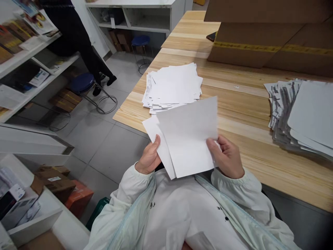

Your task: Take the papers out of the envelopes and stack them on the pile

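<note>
Two or so white paper sheets are held in front of my body, by the table's near edge. My left hand (150, 154) pinches the lower sheet (163, 154) by its left side, thumb on top. The upper sheet (191, 139) lies over it, turned slightly, and my right hand (227, 154) grips its right edge between thumb and fingers. Both visible faces look blank. Just beyond them, a loose paper stack (174, 85) sits near the table's left edge. A second, thicker paper stack (309, 114) with uneven edges lies at the right.
The wooden table (249, 121) carries a large cardboard box (247, 45) at the back and a dark flat object (212, 36) beside it. Leftward are shelves, blue stools (82, 82) and a person in dark trousers (85, 45). Boxes (56, 180) stand at lower left.
</note>
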Demonstrator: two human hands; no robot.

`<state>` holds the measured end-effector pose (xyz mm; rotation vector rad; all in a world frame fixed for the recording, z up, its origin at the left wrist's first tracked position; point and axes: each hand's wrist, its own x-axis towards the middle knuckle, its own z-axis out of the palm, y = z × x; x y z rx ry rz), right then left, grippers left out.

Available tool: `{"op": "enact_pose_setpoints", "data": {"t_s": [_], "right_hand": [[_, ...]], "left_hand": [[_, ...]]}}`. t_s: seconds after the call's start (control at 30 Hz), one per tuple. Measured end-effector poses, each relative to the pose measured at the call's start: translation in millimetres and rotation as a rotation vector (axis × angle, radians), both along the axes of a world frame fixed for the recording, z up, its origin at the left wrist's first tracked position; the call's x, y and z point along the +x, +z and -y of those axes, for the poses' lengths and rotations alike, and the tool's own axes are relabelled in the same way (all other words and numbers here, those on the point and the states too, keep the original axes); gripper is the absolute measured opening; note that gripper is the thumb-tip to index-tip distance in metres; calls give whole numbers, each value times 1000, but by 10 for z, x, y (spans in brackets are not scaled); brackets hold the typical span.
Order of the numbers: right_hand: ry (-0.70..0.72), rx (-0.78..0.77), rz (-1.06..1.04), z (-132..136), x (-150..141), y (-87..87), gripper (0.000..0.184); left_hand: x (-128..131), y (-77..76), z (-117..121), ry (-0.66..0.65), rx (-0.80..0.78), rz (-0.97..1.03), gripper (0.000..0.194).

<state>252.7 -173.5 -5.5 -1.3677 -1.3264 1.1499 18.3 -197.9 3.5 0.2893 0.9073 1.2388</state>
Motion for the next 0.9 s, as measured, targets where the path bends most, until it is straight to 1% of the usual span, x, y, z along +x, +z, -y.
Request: {"op": "enact_pose_setpoints", "data": {"t_s": [0.07,0.1,0.17,0.2,0.23,0.27,0.3,0.37,0.43,0.47,0.53,0.63,0.7,0.77,0.9], "right_hand": [[65,61,88,36,-80,-2,27],[66,111,120,32,-105,8,25],[-7,270,123,-37,-126,57,19],[-55,361,82,-100,-125,95,24],[-90,444,20,-176,-120,140,35],[-98,512,-52,-260,-112,189,43],[-76,556,-118,-344,-106,239,45],[-8,594,-194,-489,-106,316,30],[24,599,-220,-586,-125,336,15],[34,585,-223,-615,-141,320,12],[56,538,-211,-648,-172,243,13],[88,466,-177,-661,-204,107,21],[95,444,-179,-658,-213,61,25],[88,437,-186,-653,-219,61,28],[73,453,-203,-646,-239,99,30]], "left_hand": [[31,41,-29,-67,65,-44,56],[32,67,-53,-106,108,-91,56],[11,156,-130,-156,224,-238,54],[-7,226,-184,-162,302,-327,53],[-25,312,-246,-156,389,-419,51],[-41,408,-314,-150,483,-505,50],[-52,507,-385,-144,576,-581,48],[-54,675,-523,-148,725,-692,45],[-37,746,-633,-142,808,-754,44],[-26,736,-673,-129,826,-770,43],[-9,643,-719,-95,812,-781,42],[-8,447,-724,-84,718,-762,39],[-15,369,-713,-96,673,-747,38],[-17,354,-706,-100,670,-741,38],[-4,397,-709,-89,717,-747,37]]}}
